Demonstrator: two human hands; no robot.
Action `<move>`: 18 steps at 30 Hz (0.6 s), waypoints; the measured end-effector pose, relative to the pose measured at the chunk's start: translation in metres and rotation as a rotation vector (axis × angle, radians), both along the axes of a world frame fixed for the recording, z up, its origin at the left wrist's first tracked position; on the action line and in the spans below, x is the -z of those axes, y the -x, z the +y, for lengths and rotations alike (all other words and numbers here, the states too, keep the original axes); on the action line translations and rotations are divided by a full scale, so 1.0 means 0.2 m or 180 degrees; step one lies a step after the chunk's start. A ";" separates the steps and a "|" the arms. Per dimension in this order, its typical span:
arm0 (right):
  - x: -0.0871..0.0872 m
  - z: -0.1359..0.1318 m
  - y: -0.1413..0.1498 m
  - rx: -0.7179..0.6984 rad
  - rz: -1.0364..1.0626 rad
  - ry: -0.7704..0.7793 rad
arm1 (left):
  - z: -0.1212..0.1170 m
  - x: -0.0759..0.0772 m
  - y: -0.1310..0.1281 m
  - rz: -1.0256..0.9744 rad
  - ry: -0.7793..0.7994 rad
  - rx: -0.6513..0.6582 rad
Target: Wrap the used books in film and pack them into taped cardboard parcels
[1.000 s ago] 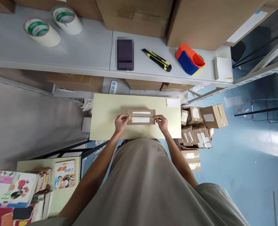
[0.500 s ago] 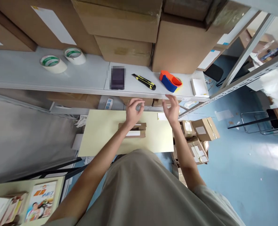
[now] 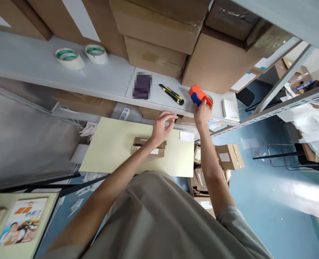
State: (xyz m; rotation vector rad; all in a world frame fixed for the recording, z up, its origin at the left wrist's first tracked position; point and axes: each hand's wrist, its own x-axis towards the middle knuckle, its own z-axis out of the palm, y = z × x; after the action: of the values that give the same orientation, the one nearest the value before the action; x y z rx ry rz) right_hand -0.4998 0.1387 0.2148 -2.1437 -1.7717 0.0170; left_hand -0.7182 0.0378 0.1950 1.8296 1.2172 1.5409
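A red and blue tape dispenser sits on the grey shelf, near its right end. My right hand has its fingers closed around the dispenser's near side. My left hand hovers in front of the shelf edge, fingers curved and thumb apart, with nothing visible in it. Below it on the pale yellow table lies a small brown cardboard box, partly covered by my left forearm. A black and yellow utility knife rests on the shelf left of the dispenser.
Two tape rolls stand on the shelf's left part, and a blurred-out dark item lies near the knife. Large cartons line the back. A white pad sits at the right end. Small boxes are piled beside the table.
My right hand has reached up to the shelf and taken hold of the tape dispenser, which has turned slightly. My left hand has shifted a little to the right. The view has turned somewhat.
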 end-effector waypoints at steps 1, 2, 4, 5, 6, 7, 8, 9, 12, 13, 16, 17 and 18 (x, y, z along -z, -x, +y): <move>0.02 -0.07 0.01 0.0018 0.0116 -0.0037 | -0.06 0.05 0.04 -0.0054 0.0110 -0.0007; 0.04 -0.14 0.02 0.0022 0.0358 -0.0118 | -0.12 0.09 0.08 -0.0110 0.0230 -0.0008; 0.11 -0.33 0.08 -0.0196 0.1148 -0.0209 | -0.25 0.19 0.17 -0.0235 0.0484 0.0017; 0.15 -0.42 0.12 -0.0335 0.1621 -0.0199 | -0.31 0.23 0.21 -0.0298 0.0626 0.0055; 0.19 -0.52 0.18 -0.0473 0.2134 -0.0138 | -0.37 0.27 0.26 -0.0365 0.0773 0.0090; 0.23 -0.62 0.24 -0.0616 0.2643 0.0041 | -0.42 0.30 0.30 -0.0423 0.0925 0.0129; 0.28 -0.71 0.31 -0.0699 0.3132 0.0218 | -0.47 0.33 0.34 -0.0475 0.1069 0.0162; 0.31 -0.79 0.39 -0.0755 0.3528 0.0430 | -0.51 0.35 0.38 -0.0524 0.1200 0.0184; 0.39 -0.98 0.60 -0.0761 0.3978 0.0846 | -0.61 0.38 0.50 -0.0659 0.1517 0.0234; 0.40 -1.02 0.66 -0.0743 0.3974 0.0919 | -0.63 0.39 0.53 -0.0706 0.1600 0.0237; 0.39 -1.08 0.82 -0.0719 0.3833 0.1024 | -0.69 0.37 0.64 -0.0841 0.1785 0.0186; 0.38 -1.09 0.86 -0.0720 0.3748 0.1034 | -0.70 0.37 0.67 -0.0881 0.1824 0.0202; 0.37 -1.09 0.90 -0.0722 0.3631 0.1044 | -0.71 0.36 0.71 -0.0916 0.1864 0.0270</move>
State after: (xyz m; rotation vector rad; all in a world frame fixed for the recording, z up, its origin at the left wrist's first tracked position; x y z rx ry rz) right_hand -0.6788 -0.0800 0.1411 -1.4950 -1.2841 1.3555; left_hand -0.8604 -0.1043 0.1222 1.2196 1.2603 1.1811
